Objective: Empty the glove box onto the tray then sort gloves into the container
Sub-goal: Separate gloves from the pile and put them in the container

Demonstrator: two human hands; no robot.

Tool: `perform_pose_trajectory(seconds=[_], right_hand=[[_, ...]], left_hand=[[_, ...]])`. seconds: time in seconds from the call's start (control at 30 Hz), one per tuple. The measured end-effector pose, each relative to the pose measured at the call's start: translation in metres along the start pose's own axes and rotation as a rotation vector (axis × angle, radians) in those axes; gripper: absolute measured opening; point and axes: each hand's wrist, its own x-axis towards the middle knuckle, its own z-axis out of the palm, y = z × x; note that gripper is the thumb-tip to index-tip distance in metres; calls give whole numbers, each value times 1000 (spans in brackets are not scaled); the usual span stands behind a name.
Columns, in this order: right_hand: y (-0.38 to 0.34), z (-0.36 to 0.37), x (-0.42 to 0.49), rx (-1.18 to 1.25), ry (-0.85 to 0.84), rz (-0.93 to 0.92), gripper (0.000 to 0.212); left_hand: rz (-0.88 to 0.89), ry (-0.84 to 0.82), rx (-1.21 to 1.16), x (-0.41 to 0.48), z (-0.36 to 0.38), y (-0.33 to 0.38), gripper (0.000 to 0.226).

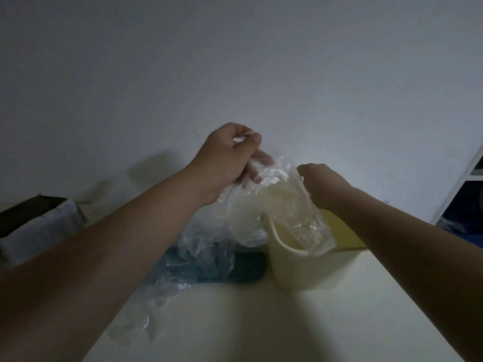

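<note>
Clear glove [287, 199] is being held just above the container [308, 270] — pinched by the curled fingers of the left hand [224, 160], its side edge gripped in the closed right hand [321, 181]. Likely trouble: the thin film is being stretched, so it could cling to fingers or be snagged on the rim and dropped outside. Its long axis is running diagonally — top end up-left, bottom end pointing down-right, draped on the near rim. A pile [209, 239] is lying on the tray [248, 267] beside it, some spilled onto the table [261, 322].
</note>
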Motion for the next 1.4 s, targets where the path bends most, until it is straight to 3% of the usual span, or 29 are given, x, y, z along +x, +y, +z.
perform_pose_trajectory(seconds=[0.1,0.2,0.27,0.33,0.4,0.5,0.6,0.83,0.93,1.1,1.17,1.23,1.3,1.4], right_hand=[[18,-27,1,97,165,58,47],[36,-54,-10,101,283,131,41],[32,-65,-27,148,287,116,31],[14,-71,-48,257,128,42,20],[-11,-69,-67,271,-157,-11,19],[-33,-48,-71,-9,-463,-69,50],[-48,-20,-62,-109,-560,-79,64],[-63,0,-52,-413,-823,-97,60],[-64,-13,-53,-409,-688,-94,57],[-73,-18,-41,-209,-198,-80,36],[-98,-17,-51,-165,4,-130,12],[-133,-11,-66,-135,211,-247,12],[-164,2,-81,11,227,-342,19],[-193,33,-91,282,-74,-377,21]], left_hand=[[-55,15,-22,24,34,-19,14],[-92,68,12,43,61,-42,10],[-86,41,155,54,72,-55,8],[-76,-22,323,60,76,-63,15],[-73,-62,391,62,77,-64,26],[-31,-16,418,62,71,-62,37],[16,93,423,53,52,-56,28],[78,76,431,7,-1,-47,15],[128,111,476,-18,-33,-46,8],[103,145,518,-59,-82,-63,6],[52,145,544,-73,-100,-77,10],[28,141,647,-86,-124,-91,13],[7,118,785,-99,-149,-102,13],[-70,83,943,-119,-189,-114,7]])
